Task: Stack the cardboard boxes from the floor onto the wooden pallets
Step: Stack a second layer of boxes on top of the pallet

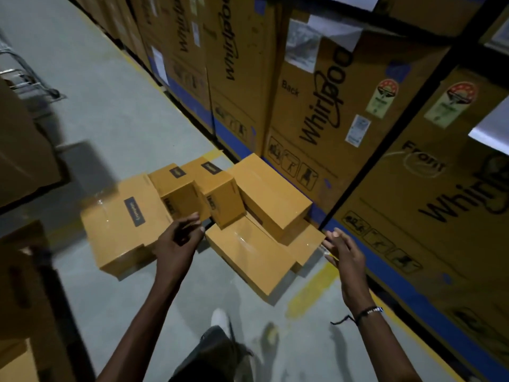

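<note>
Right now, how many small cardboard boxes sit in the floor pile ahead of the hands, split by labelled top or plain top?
Boxes with a dark label on top: 3
Plain-topped boxes: 3
Total: 6

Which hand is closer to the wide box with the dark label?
The left. The left hand hovers at the right edge of that box; the right hand is far across the pile.

Left-edge cartons [19, 285] cropped, blurred
</note>
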`<state>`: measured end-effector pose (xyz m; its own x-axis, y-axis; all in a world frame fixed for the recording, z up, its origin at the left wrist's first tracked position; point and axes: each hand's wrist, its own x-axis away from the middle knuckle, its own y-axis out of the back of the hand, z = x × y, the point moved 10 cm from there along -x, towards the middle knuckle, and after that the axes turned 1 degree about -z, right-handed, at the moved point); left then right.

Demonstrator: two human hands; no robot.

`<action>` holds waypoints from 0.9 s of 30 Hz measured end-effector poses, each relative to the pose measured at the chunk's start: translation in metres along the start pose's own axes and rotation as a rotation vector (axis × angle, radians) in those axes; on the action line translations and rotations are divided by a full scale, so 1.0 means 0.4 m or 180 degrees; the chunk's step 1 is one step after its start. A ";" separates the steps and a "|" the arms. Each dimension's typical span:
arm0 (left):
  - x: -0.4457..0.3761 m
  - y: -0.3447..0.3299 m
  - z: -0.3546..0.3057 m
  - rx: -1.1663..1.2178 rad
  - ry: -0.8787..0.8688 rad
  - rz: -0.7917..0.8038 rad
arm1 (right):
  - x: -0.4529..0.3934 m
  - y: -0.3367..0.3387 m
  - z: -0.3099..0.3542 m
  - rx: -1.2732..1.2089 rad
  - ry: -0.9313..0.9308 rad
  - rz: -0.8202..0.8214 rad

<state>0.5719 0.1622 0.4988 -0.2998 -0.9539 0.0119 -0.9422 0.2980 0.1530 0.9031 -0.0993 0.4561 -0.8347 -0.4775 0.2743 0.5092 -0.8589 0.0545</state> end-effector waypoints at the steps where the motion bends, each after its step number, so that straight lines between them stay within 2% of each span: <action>1: -0.019 -0.021 0.005 -0.0024 0.0017 0.0008 | -0.029 -0.001 0.001 0.0023 -0.0014 0.0018; 10: -0.269 -0.222 0.070 0.0067 0.0136 0.0004 | -0.388 -0.129 0.057 0.0353 -0.0050 0.0283; 16: -0.473 -0.395 0.150 0.0097 0.0304 0.0062 | -0.616 -0.231 0.074 0.0560 -0.0280 0.0498; 22: -0.657 -0.575 0.259 -0.0130 0.0430 0.0172 | -0.875 -0.281 0.004 0.1003 -0.0373 0.0658; 27: -0.763 -0.718 0.441 -0.0334 0.0609 0.0022 | -1.094 -0.329 -0.122 0.1378 -0.0413 0.0961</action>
<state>0.9078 0.3737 0.2770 -0.2629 -0.9441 0.1991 -0.9165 0.3088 0.2542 1.1912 0.2135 0.2822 -0.6192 -0.6408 0.4538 0.7850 -0.5192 0.3379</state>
